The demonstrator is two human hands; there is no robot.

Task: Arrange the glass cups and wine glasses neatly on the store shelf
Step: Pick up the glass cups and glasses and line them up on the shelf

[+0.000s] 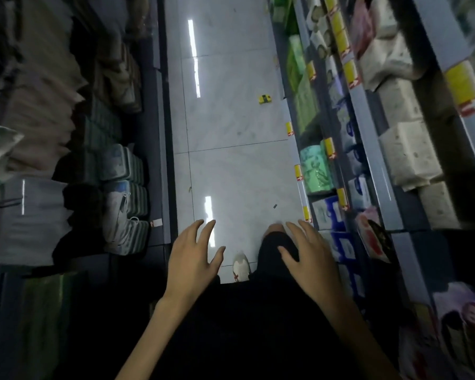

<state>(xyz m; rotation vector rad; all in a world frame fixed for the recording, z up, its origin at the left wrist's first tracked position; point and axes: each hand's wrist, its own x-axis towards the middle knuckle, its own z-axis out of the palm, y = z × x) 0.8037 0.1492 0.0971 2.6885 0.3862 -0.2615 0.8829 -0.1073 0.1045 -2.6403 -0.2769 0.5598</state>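
Note:
No glass cups or wine glasses show in the head view. I look down a store aisle with both arms stretched forward. My left hand (pixel 194 256) hovers over the pale tiled floor (pixel 231 119), fingers spread, holding nothing. My right hand (pixel 309 256) hovers beside it above my dark clothing, fingers also spread and empty. A white shoe (pixel 241 266) shows between the two hands.
Shelves (pixel 368 149) on the right hold packs of tissue and paper goods with yellow price tags (pixel 351 71). Left shelves carry stacked boxed goods (pixel 122 187) and bags. A small yellow item (pixel 265 99) lies on the floor farther down the aisle.

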